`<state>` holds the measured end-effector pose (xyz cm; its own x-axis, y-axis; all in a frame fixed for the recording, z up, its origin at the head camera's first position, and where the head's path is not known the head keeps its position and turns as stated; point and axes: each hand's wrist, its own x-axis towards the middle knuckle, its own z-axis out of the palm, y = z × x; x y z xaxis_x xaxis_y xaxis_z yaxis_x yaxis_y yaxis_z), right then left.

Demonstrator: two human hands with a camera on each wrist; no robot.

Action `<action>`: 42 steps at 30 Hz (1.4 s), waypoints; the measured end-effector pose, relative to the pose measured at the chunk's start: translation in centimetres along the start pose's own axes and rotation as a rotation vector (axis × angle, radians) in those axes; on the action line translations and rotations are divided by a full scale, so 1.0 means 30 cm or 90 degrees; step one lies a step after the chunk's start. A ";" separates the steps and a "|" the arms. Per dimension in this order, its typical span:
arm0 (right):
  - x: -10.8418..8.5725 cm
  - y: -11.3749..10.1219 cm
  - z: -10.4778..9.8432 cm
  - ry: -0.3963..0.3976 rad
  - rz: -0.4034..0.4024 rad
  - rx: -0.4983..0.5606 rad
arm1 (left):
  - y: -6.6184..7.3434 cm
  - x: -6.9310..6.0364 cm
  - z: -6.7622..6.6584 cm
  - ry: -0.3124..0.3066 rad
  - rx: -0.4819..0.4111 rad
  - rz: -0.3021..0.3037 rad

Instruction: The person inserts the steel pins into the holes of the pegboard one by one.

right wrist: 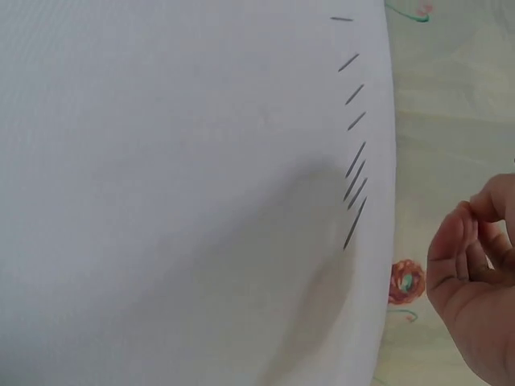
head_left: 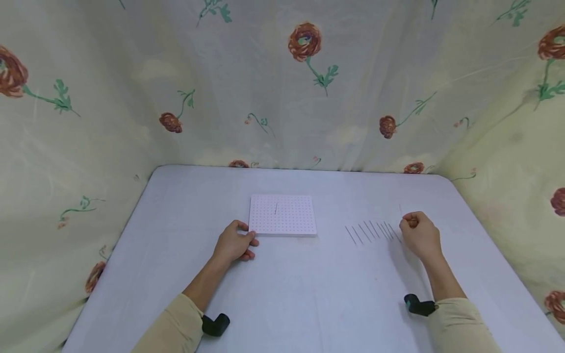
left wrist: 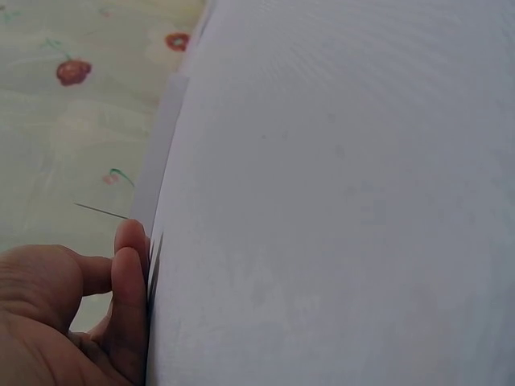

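A white board [head_left: 284,234] with a grid of small holes lies on the table. One thin dark needle [head_left: 276,208] stands in it, left of the middle; that needle [left wrist: 100,211] also shows in the left wrist view. My left hand [head_left: 235,243] holds the board's near left corner between thumb and finger. Over the right of the table, my right hand [head_left: 421,235] pinches a thin needle [head_left: 400,210] pointing up, barely visible. Several more needles [head_left: 350,235] lie slanted in a row on the table, left of that hand; the right wrist view shows these needles [right wrist: 355,223] too.
The white table [head_left: 282,294] has its far edge against a flower-printed curtain [head_left: 265,88], which also hangs at both sides. A dark wrist device [head_left: 215,324] sits at the left sleeve, and another dark device [head_left: 419,305] at the right sleeve.
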<state>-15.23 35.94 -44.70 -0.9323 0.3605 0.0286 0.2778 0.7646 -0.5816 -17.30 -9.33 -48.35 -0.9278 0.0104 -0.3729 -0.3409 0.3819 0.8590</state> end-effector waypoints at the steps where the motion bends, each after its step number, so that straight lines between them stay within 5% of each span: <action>1: 0.000 -0.006 -0.001 0.010 0.006 0.008 | -0.001 0.000 0.001 0.001 0.000 0.000; 7: -0.003 -0.044 -0.013 0.027 0.072 0.062 | -0.001 0.000 0.003 0.006 0.003 -0.006; 14: -0.003 -0.068 -0.010 -0.027 0.140 0.183 | 0.002 0.000 0.003 0.007 0.000 -0.004; 20: 0.003 -0.075 0.015 -0.044 0.165 0.204 | -0.001 -0.002 0.005 0.007 0.005 0.003; 29: 0.011 -0.084 0.037 -0.087 0.141 0.311 | -0.004 0.005 0.002 0.009 0.004 0.006; 34: 0.008 -0.087 0.042 -0.060 0.135 0.353 | -0.005 0.005 0.003 0.009 0.006 0.003; 42: 0.001 -0.101 0.059 -0.017 0.131 0.299 | -0.005 0.000 0.001 0.007 -0.002 0.011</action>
<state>-16.51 32.69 -44.37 -0.8763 0.4604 -0.1419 0.3281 0.3547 -0.8755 -17.24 -9.37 -48.48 -0.9355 0.0066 -0.3532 -0.3245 0.3791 0.8666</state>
